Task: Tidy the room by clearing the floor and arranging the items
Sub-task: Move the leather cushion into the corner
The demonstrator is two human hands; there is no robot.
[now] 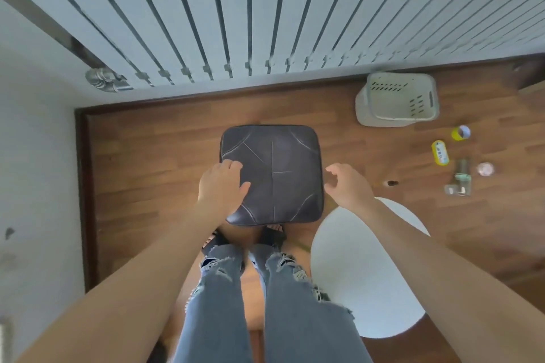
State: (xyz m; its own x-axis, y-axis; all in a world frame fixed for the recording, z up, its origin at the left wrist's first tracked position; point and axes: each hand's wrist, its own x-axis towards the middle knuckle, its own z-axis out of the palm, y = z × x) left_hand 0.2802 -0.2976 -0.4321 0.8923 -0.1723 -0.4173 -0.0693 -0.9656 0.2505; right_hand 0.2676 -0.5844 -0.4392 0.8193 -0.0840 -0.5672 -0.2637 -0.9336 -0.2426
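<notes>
Head view: a dark square cushion [271, 175] lies on the wooden floor [153, 156] before the person's feet. Left hand [221, 186] rests spread on its left edge; right hand [348, 186] hovers uncurled beside its right edge, grasping nothing.

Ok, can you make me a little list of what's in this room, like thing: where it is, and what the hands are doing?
cushion: dark, square, on the wood floor by the person's feet
left hand: lying on the cushion's left edge
right hand: open, just off the cushion's right edge, holding nothing
laundry basket: white, tipped on its side near the blinds
small items: yellow tape roll, yellow container, clear bottle and a lid, scattered on the floor at right
round table: white, beside the person's right leg
</notes>
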